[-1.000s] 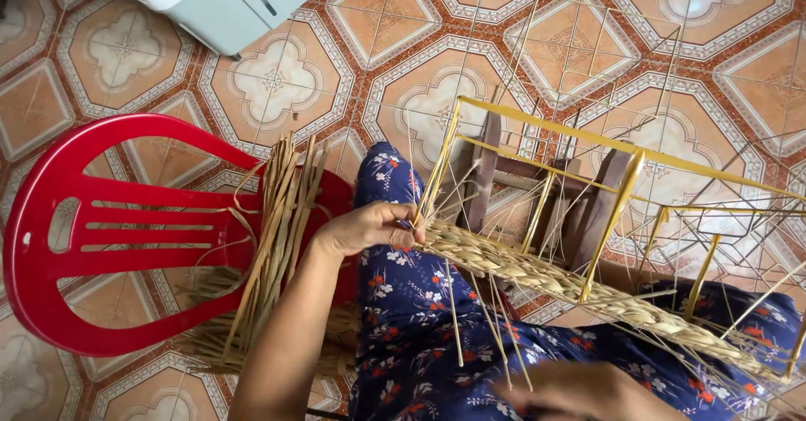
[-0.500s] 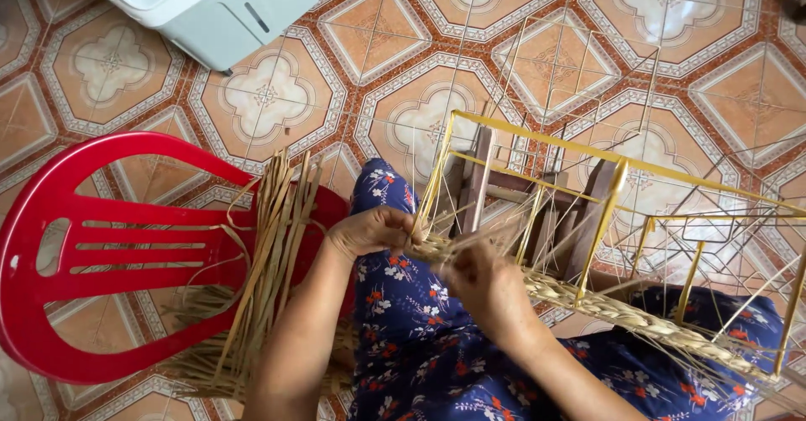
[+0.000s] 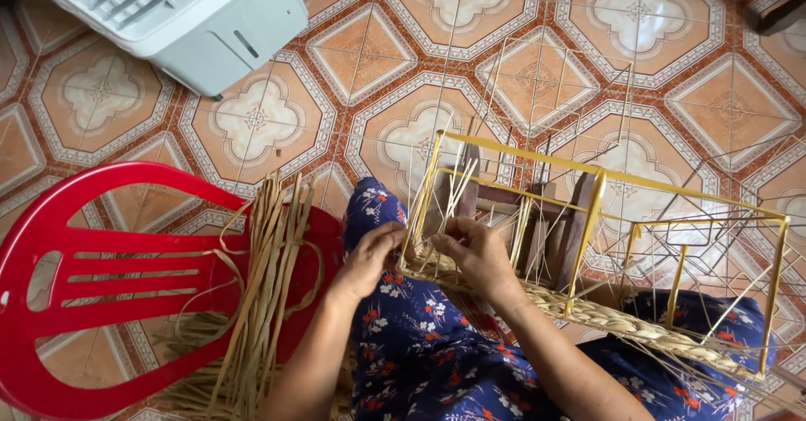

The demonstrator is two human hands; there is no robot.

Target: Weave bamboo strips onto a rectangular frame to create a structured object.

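A yellow metal basket frame [image 3: 598, 188] rests on my lap, over blue floral cloth [image 3: 424, 362]. A woven braid of dried straw [image 3: 638, 327] runs along its near bottom rail, with thin strands sticking up. My left hand [image 3: 369, 257] pinches the straw at the frame's near left corner. My right hand [image 3: 477, 253] is right beside it, fingers closed on strands at the same corner. Both hands nearly touch.
A red plastic chair [image 3: 92, 261] stands at my left with a bundle of dried straw strips [image 3: 269, 270] lying across its seat. A white box-shaped appliance [image 3: 180, 14] sits on the patterned tile floor [image 3: 369, 43] at the upper left.
My right hand came up from my lap at the lower right and joined the left hand at the frame's near left corner. The left hand stayed at that corner.
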